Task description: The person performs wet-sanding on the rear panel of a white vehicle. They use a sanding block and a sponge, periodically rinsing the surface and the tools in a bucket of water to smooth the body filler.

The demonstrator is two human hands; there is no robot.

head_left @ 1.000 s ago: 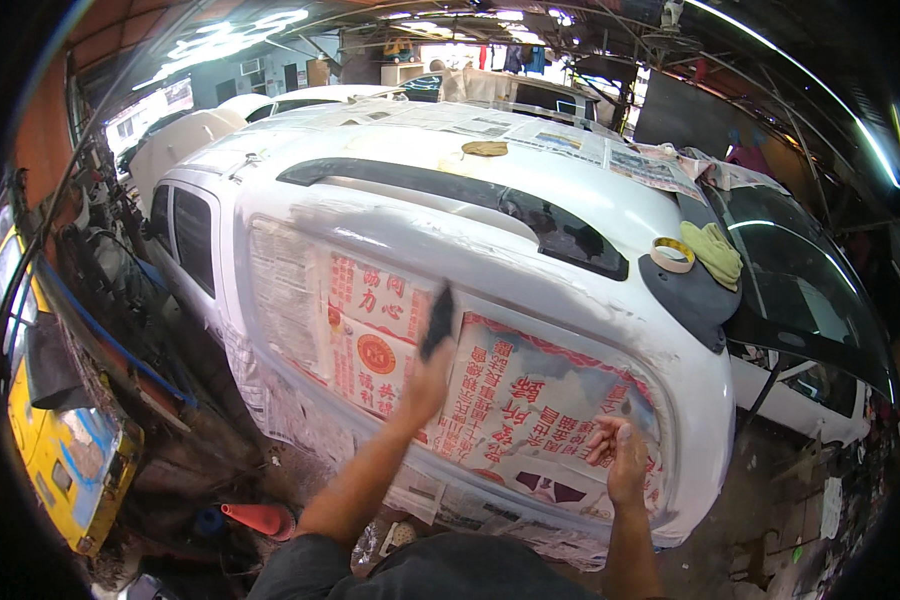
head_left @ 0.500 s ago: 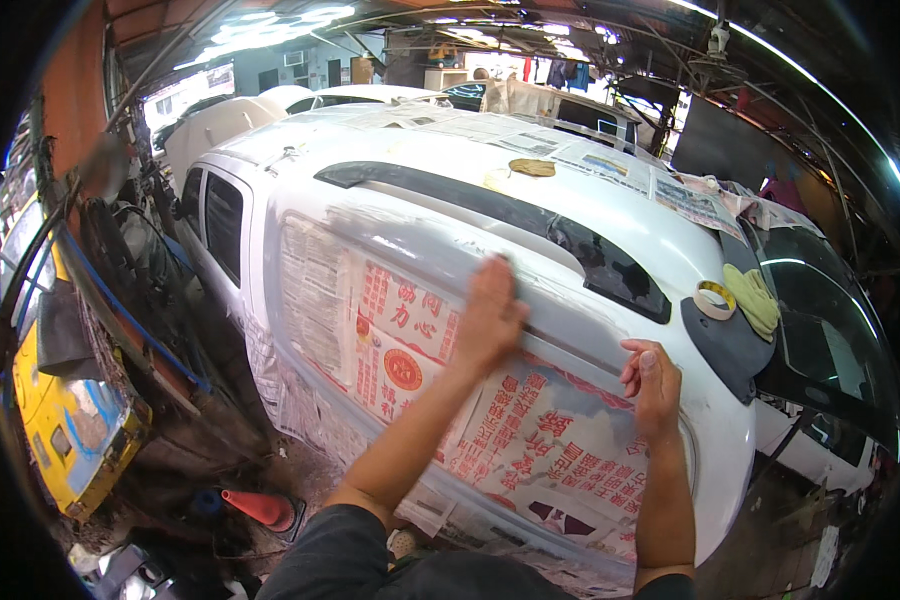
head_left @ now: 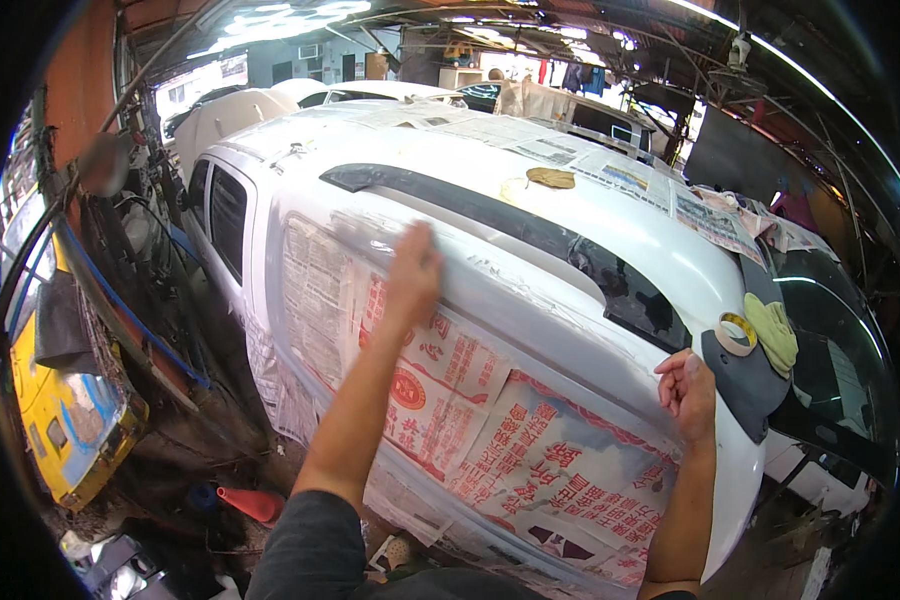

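Observation:
A white car (head_left: 620,190) stands in front of me, with a grey-coated strip (head_left: 530,310) below its black roof rail (head_left: 450,190). Against the front part of that strip lies my left hand (head_left: 412,278), fingers stretched and slightly blurred; whatever may be under its palm is hidden. Further back along the side, my right hand (head_left: 688,395) is raised near the strip's rear end, its fingers loosely bent, apart, with nothing visible in them. Printed paper sheets (head_left: 560,465) in red and white cover the side window area below both hands.
A tape roll (head_left: 736,334) and pale green gloves (head_left: 772,335) rest on a dark panel at the car's rear. A brown pad (head_left: 550,178) lies on the roof. An orange cone (head_left: 248,503) and a yellow panel (head_left: 70,420) are at the left.
My left hand has slid forward along the grey strip, to the left. My right hand appears slightly further right as the view shifts, its fingers still loosely bent.

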